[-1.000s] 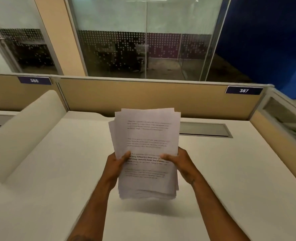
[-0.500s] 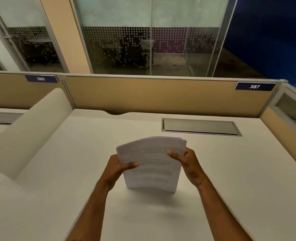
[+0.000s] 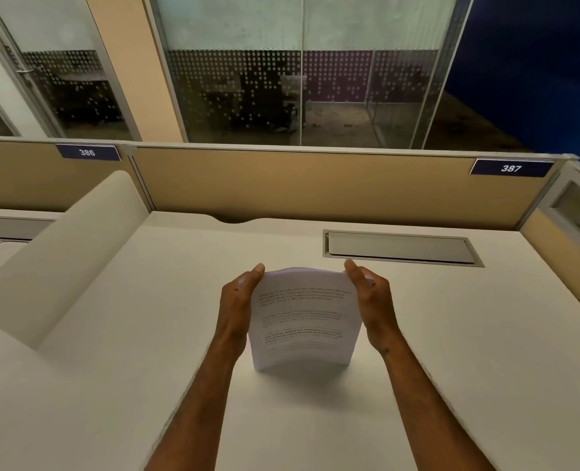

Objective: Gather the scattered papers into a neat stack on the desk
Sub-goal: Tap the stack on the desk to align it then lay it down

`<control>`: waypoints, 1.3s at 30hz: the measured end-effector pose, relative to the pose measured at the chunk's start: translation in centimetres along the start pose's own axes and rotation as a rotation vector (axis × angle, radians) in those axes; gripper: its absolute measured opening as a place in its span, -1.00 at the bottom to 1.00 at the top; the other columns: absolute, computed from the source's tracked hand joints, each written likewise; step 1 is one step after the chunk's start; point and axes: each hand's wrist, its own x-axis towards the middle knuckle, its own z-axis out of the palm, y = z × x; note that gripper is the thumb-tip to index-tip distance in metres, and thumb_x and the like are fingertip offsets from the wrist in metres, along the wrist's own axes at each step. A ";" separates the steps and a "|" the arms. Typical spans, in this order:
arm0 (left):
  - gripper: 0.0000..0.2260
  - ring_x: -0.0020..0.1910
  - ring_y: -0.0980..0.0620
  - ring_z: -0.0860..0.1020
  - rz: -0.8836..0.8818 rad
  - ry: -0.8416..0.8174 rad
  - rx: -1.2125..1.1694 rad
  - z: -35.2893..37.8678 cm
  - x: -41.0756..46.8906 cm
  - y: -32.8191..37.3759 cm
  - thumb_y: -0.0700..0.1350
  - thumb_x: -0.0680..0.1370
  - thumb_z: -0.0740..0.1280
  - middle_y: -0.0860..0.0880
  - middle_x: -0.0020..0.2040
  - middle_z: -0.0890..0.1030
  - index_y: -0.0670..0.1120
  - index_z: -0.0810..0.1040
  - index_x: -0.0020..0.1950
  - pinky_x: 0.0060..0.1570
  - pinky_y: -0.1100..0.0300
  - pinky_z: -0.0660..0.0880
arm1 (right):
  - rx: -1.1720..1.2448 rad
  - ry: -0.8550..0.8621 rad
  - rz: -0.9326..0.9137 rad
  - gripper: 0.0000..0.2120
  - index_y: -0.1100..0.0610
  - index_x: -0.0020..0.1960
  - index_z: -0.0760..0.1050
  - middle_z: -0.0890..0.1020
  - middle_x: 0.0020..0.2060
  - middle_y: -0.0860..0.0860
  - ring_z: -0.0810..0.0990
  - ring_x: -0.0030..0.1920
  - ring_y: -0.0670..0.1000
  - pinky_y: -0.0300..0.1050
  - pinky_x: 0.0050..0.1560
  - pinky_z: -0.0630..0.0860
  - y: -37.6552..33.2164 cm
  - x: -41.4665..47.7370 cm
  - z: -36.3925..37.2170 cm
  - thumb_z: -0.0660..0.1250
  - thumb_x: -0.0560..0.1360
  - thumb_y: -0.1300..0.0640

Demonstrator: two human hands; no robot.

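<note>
Your left hand and right hand are pressed flat against either side of the paper stack, fingers mostly straight and thumbs up at its top corners, so you've got it squeezed upright between your palms with its bottom edge sitting on the surface. The sheets are white with a few blocks of printed text, edges pretty well lined up, and the stack bows a little. Around you it's a plain off-white cubicle: curved divider on the left, tan partition tagged 386 and 387, grey cable hatch just behind the papers, dotted glass walls beyond.
</note>
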 end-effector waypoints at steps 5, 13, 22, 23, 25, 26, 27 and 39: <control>-0.67 0.02 -0.05 0.73 -0.044 -0.191 -0.081 -1.2 -0.8 -2.5 0.11 0.38 0.54 -0.03 0.03 0.77 0.05 0.73 0.10 -0.12 0.16 0.65 | 0.065 -0.186 0.080 -0.60 0.08 0.11 0.65 0.74 -0.07 0.08 0.71 -0.02 0.17 0.07 -0.06 0.68 1.4 -0.5 -1.0 0.54 0.37 -0.11; -0.70 -0.04 -0.07 0.74 -0.026 -0.185 -0.074 -0.3 -1.1 -3.1 0.04 0.37 0.54 -0.04 0.03 0.78 0.09 0.74 0.10 -0.15 0.13 0.67 | 0.145 -0.203 0.081 -0.66 -0.01 0.14 0.67 0.75 -0.03 0.05 0.73 -0.03 0.10 -0.01 -0.07 0.70 2.3 -1.0 -2.2 0.53 0.37 0.03; -0.85 -0.09 -0.13 0.75 -0.156 -0.086 -0.039 1.0 -2.1 -5.4 0.01 0.43 0.49 -0.05 -0.05 0.78 0.12 0.76 -0.02 -0.07 -0.19 0.70 | 0.107 -0.175 0.195 -0.78 -0.05 0.10 0.67 0.76 -0.03 0.01 0.72 -0.01 0.13 0.09 0.00 0.70 4.4 -1.3 -1.1 0.50 0.46 0.10; -0.86 -0.09 -0.14 0.75 -0.161 -0.084 -0.037 1.0 -2.0 -5.3 0.02 0.43 0.49 -0.05 -0.06 0.78 0.12 0.76 -0.02 -0.09 -0.15 0.71 | 0.098 -0.177 0.198 -0.78 -0.03 0.10 0.67 0.76 -0.02 0.02 0.72 -0.01 0.13 0.09 0.01 0.70 4.3 -1.2 -1.2 0.50 0.46 0.08; -0.85 -0.10 -0.17 0.76 -0.168 -0.060 -0.064 0.9 -1.7 -4.8 0.01 0.42 0.53 -0.07 -0.06 0.79 0.06 0.76 -0.03 -0.17 -0.03 0.71 | 0.066 -0.205 0.206 -0.76 0.02 0.06 0.69 0.76 -0.05 0.03 0.74 -0.02 0.14 0.05 0.00 0.70 4.0 -1.0 -1.7 0.51 0.42 -0.02; -0.82 -0.10 -0.19 0.76 -0.176 -0.031 -0.106 0.7 -1.4 -4.5 -0.01 0.41 0.57 -0.11 -0.06 0.79 -0.01 0.76 -0.02 -0.20 0.01 0.71 | 0.042 -0.234 0.215 -0.72 0.05 0.02 0.71 0.77 -0.06 0.04 0.74 -0.03 0.14 0.02 0.00 0.70 4.0 -1.0 -2.2 0.51 0.39 -0.08; -0.78 -0.10 -0.20 0.76 -0.191 0.012 -0.164 0.5 -1.1 -4.2 -0.04 0.41 0.58 -0.14 -0.05 0.79 -0.08 0.75 0.00 -0.19 0.00 0.70 | 0.010 -0.272 0.229 -0.66 0.08 0.01 0.72 0.77 -0.06 0.04 0.75 -0.03 0.13 0.01 0.02 0.68 4.0 -1.2 -2.7 0.51 0.37 -0.12; -0.82 -0.04 -0.19 0.67 -0.426 0.284 -0.666 3.5 -2.1 -4.1 -0.18 0.50 0.50 -0.17 0.06 0.71 -0.09 0.62 0.07 0.07 -0.21 0.62 | 0.657 -0.077 0.323 -0.62 0.14 0.26 0.58 0.69 0.14 0.17 0.68 0.13 0.18 0.20 0.11 0.63 5.7 -4.9 -2.7 0.46 0.46 0.10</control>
